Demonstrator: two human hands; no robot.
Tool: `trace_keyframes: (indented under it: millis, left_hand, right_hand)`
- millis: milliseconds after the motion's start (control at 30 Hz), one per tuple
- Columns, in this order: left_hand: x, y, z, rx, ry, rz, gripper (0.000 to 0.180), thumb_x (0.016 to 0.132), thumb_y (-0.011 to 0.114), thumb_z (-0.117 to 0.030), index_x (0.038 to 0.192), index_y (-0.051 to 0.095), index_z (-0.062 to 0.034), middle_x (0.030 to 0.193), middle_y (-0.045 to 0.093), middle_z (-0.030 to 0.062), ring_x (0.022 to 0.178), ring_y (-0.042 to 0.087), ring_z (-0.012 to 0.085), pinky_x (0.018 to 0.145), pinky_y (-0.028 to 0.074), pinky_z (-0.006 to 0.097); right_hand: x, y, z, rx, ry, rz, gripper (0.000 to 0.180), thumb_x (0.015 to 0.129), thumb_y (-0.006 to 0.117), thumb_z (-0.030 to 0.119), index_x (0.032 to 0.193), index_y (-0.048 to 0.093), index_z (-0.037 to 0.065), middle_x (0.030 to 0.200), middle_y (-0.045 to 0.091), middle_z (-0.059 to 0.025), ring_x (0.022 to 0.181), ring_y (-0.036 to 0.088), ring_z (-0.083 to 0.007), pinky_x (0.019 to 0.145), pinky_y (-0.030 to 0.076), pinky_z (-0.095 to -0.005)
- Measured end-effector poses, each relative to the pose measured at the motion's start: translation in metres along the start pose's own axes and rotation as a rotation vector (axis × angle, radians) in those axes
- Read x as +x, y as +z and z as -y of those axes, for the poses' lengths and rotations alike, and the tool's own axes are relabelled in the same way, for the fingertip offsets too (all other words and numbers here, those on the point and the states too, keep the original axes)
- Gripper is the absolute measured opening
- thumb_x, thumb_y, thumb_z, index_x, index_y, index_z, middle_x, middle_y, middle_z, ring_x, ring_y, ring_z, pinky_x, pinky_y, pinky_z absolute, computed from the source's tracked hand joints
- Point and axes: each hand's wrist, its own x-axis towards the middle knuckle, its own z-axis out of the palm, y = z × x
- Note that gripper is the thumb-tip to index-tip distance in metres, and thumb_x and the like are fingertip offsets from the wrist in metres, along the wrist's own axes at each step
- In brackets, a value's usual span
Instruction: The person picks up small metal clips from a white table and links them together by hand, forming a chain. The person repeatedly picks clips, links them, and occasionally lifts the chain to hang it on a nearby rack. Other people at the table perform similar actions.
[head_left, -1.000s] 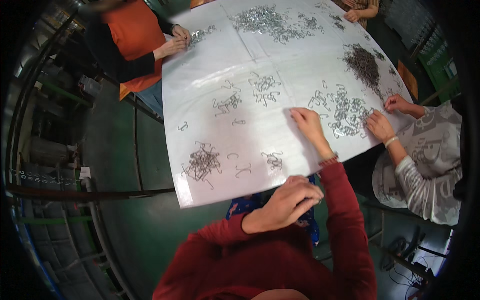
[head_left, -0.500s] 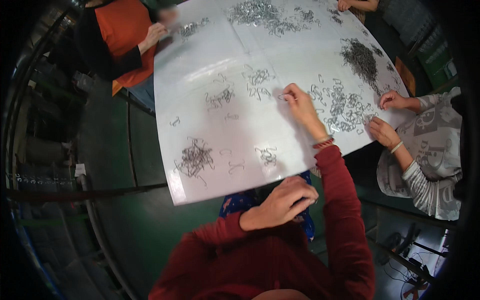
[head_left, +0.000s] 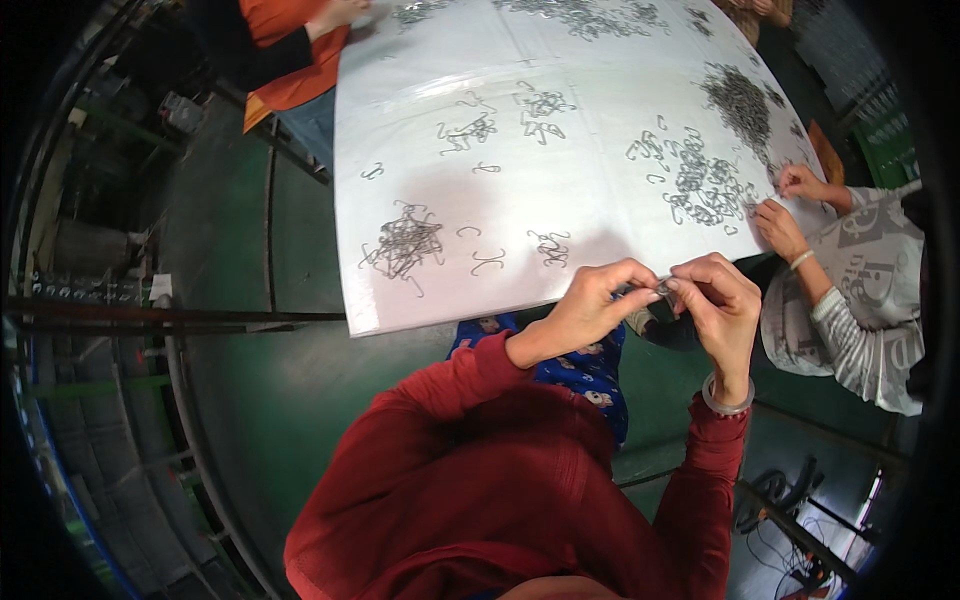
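Note:
Just off the table's near edge, my left hand [head_left: 588,305] and my right hand [head_left: 722,300] meet fingertip to fingertip. Both pinch a small metal hook [head_left: 664,287], mostly covered by the thumbs and fingers. On the white table [head_left: 400,310], a little cluster of bent wire hooks [head_left: 550,249] lies nearest my left hand. Farther left is a denser tangled heap of hooks [head_left: 405,243], with a few single ones beside it. Two looser groups of hooks [head_left: 540,110] lie farther back.
A spread of shiny hooks [head_left: 705,185] lies at the right, before a co-worker's hands [head_left: 785,230]. Behind it rises a darker pile of small metal pieces [head_left: 740,108]. Another person in orange [head_left: 300,85] stands at the far left. A metal rail [head_left: 170,315] runs at the left.
My right hand has come back from over the table, bringing the hook toward me. The left hand has risen to meet it, and both now grip the hook. The view has shifted.

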Motion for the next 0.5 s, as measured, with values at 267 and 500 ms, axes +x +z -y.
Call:
trace_keyframes:
  millis: [267,500]
  left_hand:
    - [-0.003,-0.010,-0.003,0.022,-0.051,0.089,0.013,0.090,0.065,-0.008,0.100,0.062,-0.0003,0.097,0.068,0.0077,0.092,0.065,0.0160,0.082,0.051,0.029]
    - [0.027,-0.108,0.042,0.496,0.089,-0.200,0.020,0.083,0.069,-0.009,0.103,0.071,-0.0061,0.102,0.071,0.0090,0.085,0.066,0.0190,0.075,0.052,0.031]
  right_hand:
    - [-0.003,0.007,0.005,-0.070,-0.142,-0.057,0.009,0.078,0.066,-0.012,0.085,0.065,-0.007,0.081,0.064,-0.0096,0.061,0.059,-0.0093,0.052,0.049,-0.0213]
    - [-0.001,0.010,0.013,0.032,-0.108,-0.060,0.012,0.077,0.064,-0.016,0.087,0.066,-0.009,0.083,0.064,-0.0122,0.063,0.061,-0.0130,0.054,0.051,-0.0223]
